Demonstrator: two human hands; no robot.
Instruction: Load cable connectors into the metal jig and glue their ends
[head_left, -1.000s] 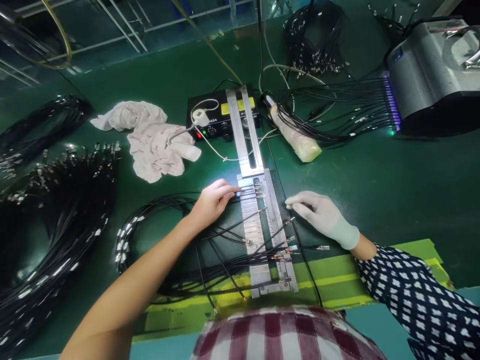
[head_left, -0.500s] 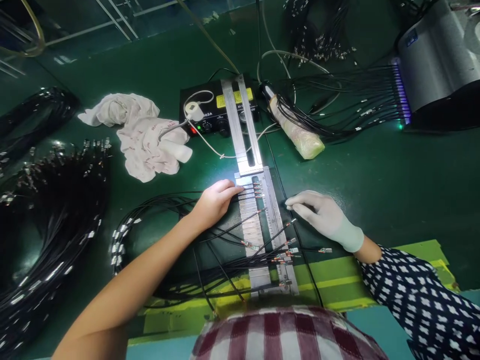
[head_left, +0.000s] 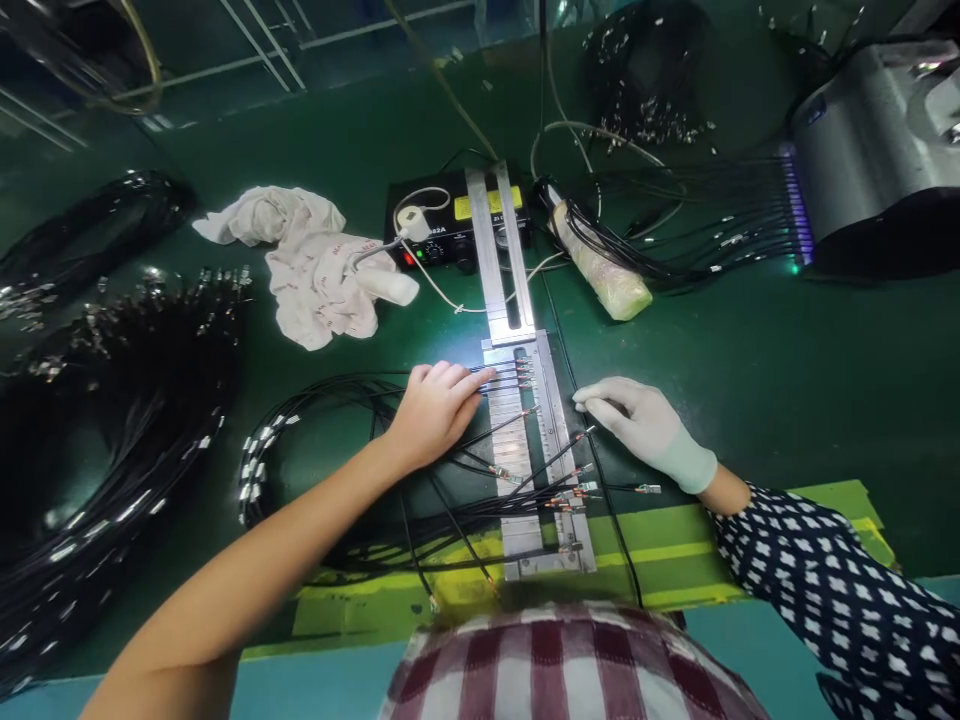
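Observation:
My bare left hand lies at the left side of a slotted metal fixture. Its forefinger stretches out onto black cables laid across the upper slots, with their metal terminals over the central gap. The other fingers are partly curled. To the right of the fixture, my gloved right hand has thumb and forefinger pinched together, beside a thin black cord; whatever is between the tips cannot be made out. Several more cables with terminals lie loose across the fixture's lower half.
A black control box stands behind, with a metal rail over it. A crumpled white cloth lies left of it, a wrapped handle right. Cable bundles fill the left; a grey machine stands far right.
My left hand's fingers have straightened a little and lie flatter over the upper cables. The right hand keeps its pinch in nearly the same place. The whole view has shifted slightly.

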